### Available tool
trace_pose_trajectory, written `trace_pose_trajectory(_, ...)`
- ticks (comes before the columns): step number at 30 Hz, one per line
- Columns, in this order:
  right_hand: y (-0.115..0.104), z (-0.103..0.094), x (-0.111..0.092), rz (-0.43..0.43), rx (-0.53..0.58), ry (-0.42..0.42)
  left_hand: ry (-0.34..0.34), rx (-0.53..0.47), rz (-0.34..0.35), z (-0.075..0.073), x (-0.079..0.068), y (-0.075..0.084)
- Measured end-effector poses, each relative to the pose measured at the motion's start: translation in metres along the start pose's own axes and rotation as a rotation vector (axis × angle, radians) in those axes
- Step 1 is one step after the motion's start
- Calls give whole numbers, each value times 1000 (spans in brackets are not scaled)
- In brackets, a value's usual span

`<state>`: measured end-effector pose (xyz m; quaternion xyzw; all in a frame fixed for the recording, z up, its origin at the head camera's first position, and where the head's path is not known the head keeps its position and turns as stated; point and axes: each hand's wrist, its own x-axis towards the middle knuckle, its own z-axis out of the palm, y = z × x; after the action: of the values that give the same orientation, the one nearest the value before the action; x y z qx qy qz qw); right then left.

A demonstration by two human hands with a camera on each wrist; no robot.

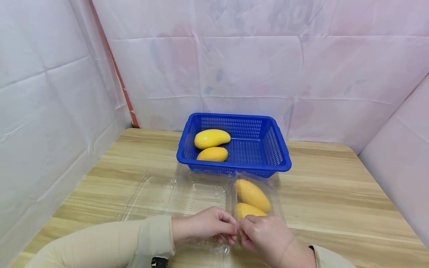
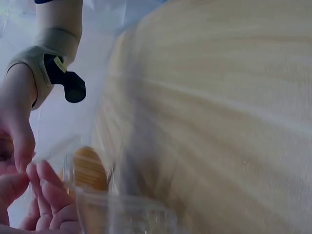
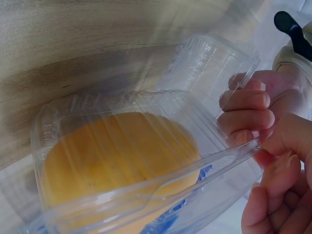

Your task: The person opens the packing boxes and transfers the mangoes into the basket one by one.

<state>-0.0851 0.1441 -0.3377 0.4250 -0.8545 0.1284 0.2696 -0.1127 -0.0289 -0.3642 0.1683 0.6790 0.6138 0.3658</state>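
Observation:
A clear plastic clamshell box (image 1: 275, 203) holds two yellow mangoes (image 1: 253, 195), lying one in front of the other. My right hand (image 1: 268, 236) pinches the box's left rim near the front corner, over the nearer mango. Right beside it, my left hand (image 1: 214, 225) has its fingers bent and pinches the same rim. In the right wrist view, the fingertips of the left hand (image 3: 248, 107) and right hand (image 3: 280, 185) meet at the rim's end. One mango (image 3: 122, 151) shows through the ribbed plastic there.
An opened clear plastic clamshell (image 1: 175, 186) lies flat to the left, partly under the left forearm. Behind stands a blue basket (image 1: 283, 165) with two mangoes (image 1: 212, 139) at its left side. Cloth walls (image 1: 248, 70) enclose the wooden table (image 1: 335, 197) at the back and sides.

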Motion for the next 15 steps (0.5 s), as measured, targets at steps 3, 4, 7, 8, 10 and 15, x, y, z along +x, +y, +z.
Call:
trace_pose_trajectory(3,0,1,-1,-4,3,5,32,-14,16,3,-1,-2)
trace_pose_trajectory(4,1,1,-1,-6,5,4,40,-15,20,4,-1,-3)
trace_pose_trajectory(7,1,2,-2,-12,3,5,56,-19,32,6,-1,-5)
trace_pose_trajectory(8,1,2,-3,-13,5,5,58,-22,33,7,-1,-5)
trace_pose_trajectory(10,1,3,-3,-16,8,8,64,-25,37,8,-1,-6)
trace_pose_trajectory(15,1,4,-3,-24,15,18,80,-31,36,9,-3,-5)
